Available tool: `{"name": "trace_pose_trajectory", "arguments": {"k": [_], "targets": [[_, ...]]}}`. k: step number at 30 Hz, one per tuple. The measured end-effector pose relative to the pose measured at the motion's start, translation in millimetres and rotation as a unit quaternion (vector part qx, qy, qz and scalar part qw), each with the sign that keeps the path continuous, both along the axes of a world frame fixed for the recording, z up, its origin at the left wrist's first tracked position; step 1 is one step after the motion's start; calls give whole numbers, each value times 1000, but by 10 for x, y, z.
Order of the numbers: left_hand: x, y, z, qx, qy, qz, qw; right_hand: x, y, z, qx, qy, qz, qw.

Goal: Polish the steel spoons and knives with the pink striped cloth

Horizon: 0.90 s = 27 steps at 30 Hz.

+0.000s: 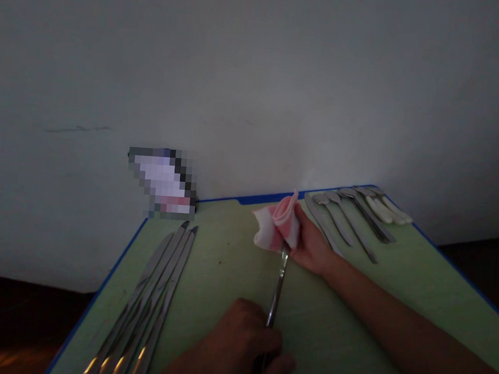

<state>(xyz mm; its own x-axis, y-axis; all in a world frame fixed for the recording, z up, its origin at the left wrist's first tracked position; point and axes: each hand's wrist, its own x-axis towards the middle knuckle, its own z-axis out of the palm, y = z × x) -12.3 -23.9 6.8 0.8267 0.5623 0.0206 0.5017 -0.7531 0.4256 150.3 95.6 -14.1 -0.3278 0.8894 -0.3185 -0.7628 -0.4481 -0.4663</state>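
Note:
My left hand [242, 346] is closed round the handle of a steel piece of cutlery [277, 286] near the front of the green table [227, 254]. Its far end is wrapped in a pink and white cloth [278, 223]. My right hand [314, 243] is closed on that cloth, pinching it round the hidden tip, so I cannot tell what kind of utensil it is. The room is dim.
Several long knives [151, 300] lie side by side at the table's left. Several spoons and white-handled utensils [358, 214] lie in a row at the back right. A blurred-out object [164, 182] stands at the back left corner against the white wall.

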Motion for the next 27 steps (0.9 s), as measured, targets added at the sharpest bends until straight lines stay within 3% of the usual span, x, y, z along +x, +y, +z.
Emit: {"name": "trace_pose_trajectory", "arguments": {"k": [4,12,15,19,23,27], "targets": [[13,3,-5,-3,-9,19,1000,-31,-14,3,41,-37,29,998],[5,39,-40,-71,-61,102,990,-26,8,-6,80,-13,61,995],[19,38,-6,-54,-35,67,996,-19,10,-32,66,-14,68,995],[34,12,40,-33,21,-2,999,4,25,-40,42,1,3,999],[6,13,42,-73,12,-28,997,18,48,-34,38,-6,-20,999],[-21,50,57,-102,1,-60,993,13,59,-41,56,3,5,998]]}}
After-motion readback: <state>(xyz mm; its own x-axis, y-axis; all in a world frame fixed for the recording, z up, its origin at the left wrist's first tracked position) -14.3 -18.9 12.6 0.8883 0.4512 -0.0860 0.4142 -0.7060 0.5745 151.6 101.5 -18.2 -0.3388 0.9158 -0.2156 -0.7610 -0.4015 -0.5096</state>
